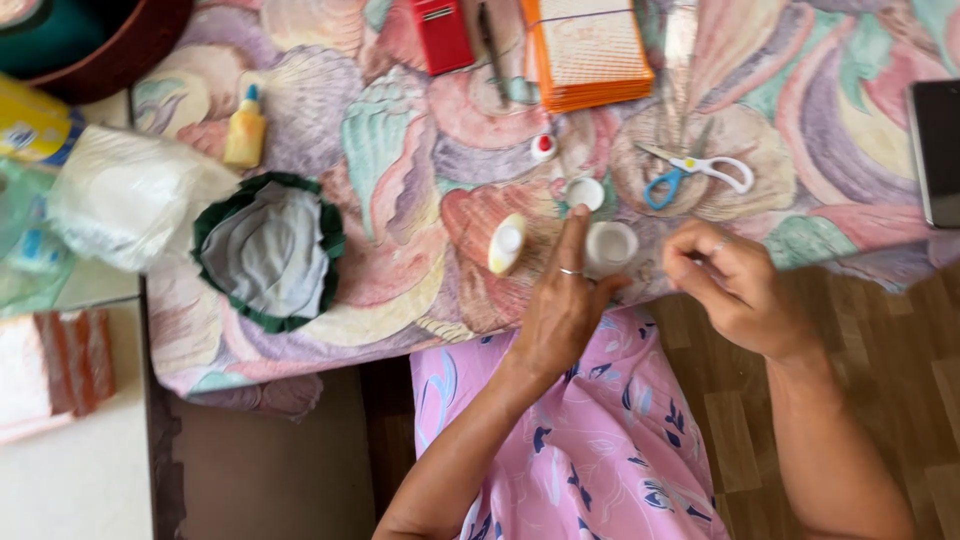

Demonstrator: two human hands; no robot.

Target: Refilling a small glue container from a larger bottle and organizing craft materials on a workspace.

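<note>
Hands come first, nearest me, above a lap in a pink flowered dress (600, 440). My left hand (562, 305) lies flat with fingers spread, index stretched forward, resting on the shell-printed cloth (400, 130) right beside a small white round cap (611, 245); it grips nothing. My right hand (725, 280) has its fingertips pinched together just past the cloth's near edge, over the wooden floor (890, 340). Whether something tiny sits in that pinch I cannot tell.

I judge the cap to be light, stiff plastic, a bit slick, and best taken by its rim between thumb and finger. Just left of it a small yellow-and-white bottle (506, 244) lies tipped on its side; it would roll easily, so I would take it around the middle. A smaller white lid (585, 192) and a red-topped one (543, 147) sit further in.

The cloth looks soft and slightly rumpled, so small pieces could tilt or slide on it. Scissors (695, 172) with blue and white handles lie toward the right. Near the left edge rests a green-ruffled fabric round (268, 250), with a glue bottle (245, 128) beyond it. Along the far edge sit a red box (442, 35) and an orange paper stack (590, 50). A dark phone (937, 150) lies at the right edge.
</note>
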